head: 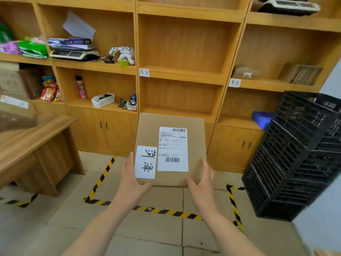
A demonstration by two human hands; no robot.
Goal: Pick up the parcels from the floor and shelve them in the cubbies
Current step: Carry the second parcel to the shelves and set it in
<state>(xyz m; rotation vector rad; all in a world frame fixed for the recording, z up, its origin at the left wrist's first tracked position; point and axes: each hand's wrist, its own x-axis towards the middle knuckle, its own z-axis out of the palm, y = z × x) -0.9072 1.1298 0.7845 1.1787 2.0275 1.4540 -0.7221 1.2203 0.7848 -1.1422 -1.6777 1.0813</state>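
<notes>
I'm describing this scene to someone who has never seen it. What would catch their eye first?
First, the cardboard parcel held up at centre frame by the left hand and right hand, its white labels facing the camera. Behind it stand the empty middle cubbies of the wooden shelving. Stacked black crates fill the right side, beside yellow-black floor tape.

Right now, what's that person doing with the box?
A person is holding a brown cardboard parcel in both hands, the left hand on its near left corner and the right hand on its near right corner. It's lifted off the floor, in front of the wooden cubbies. The middle cubbies straight ahead look empty. The parcel's handwritten white label looks like the tag on that middle shelf, so it probably goes there.
</notes>
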